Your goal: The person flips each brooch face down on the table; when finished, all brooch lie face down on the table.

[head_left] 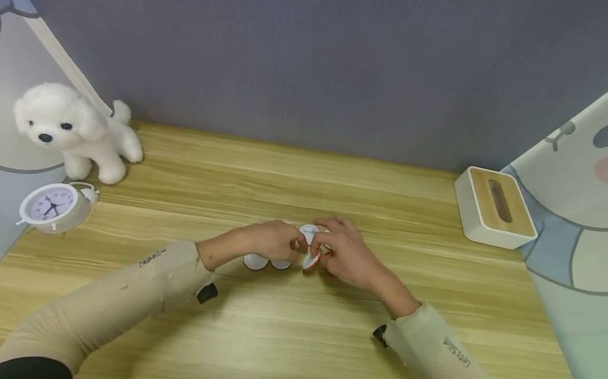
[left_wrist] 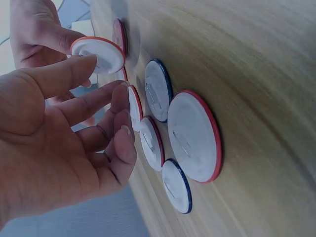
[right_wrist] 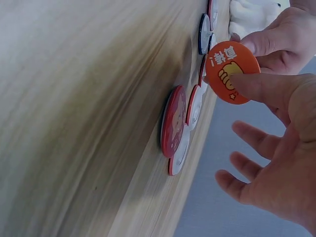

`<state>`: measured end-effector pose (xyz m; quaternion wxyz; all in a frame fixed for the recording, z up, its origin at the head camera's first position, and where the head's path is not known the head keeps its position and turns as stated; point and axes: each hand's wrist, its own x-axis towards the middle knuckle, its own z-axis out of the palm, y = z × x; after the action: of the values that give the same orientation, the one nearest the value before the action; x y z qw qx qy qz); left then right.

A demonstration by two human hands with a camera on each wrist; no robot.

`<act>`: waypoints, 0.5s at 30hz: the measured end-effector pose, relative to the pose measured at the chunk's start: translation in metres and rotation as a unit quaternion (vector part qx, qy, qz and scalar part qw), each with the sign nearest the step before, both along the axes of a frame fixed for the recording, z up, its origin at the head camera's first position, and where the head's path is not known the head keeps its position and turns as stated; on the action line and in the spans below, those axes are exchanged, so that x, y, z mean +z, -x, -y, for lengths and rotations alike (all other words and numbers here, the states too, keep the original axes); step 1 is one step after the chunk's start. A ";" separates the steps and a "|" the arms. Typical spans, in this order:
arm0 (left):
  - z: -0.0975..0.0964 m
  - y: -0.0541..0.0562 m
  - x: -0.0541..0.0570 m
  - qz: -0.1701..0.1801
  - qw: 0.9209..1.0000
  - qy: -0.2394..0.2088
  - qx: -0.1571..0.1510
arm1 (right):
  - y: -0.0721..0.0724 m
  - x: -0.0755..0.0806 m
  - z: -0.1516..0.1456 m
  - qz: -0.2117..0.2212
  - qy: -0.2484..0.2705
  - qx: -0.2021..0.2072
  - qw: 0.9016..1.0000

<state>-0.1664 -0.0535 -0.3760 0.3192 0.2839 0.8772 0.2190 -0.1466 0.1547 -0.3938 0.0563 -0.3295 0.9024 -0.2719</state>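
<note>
My right hand (head_left: 351, 256) pinches an orange round pin badge (right_wrist: 232, 72) between thumb and finger, tilted up off the table. Its printed front shows in the right wrist view and its white pin back in the left wrist view. Close beside it is my left hand (head_left: 273, 240), thumb extended and other fingers loosely bent; whether the thumb touches the badge is unclear. Below the hands lie several more badges, white backs up, among them a red-rimmed badge (left_wrist: 195, 136) and a dark-blue-rimmed badge (left_wrist: 158, 90). A red badge (right_wrist: 174, 121) lies printed side up.
On the wooden table (head_left: 284, 340), a white plush dog (head_left: 78, 131) and a white alarm clock (head_left: 55, 208) stand at the left. A tissue box (head_left: 494, 208) with a wooden lid sits at the back right. A dark grey panel (head_left: 310, 56) rises behind.
</note>
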 end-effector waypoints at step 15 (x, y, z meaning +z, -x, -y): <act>0.003 0.012 -0.008 0.100 0.991 -0.080 0.029 | -0.002 -0.003 -0.001 0.030 0.045 -0.004 0.999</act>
<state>-0.1780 -0.0567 -0.3838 0.3746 0.2594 0.8286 0.3252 -0.1446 0.1560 -0.3965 0.0671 -0.3197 0.8886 -0.3221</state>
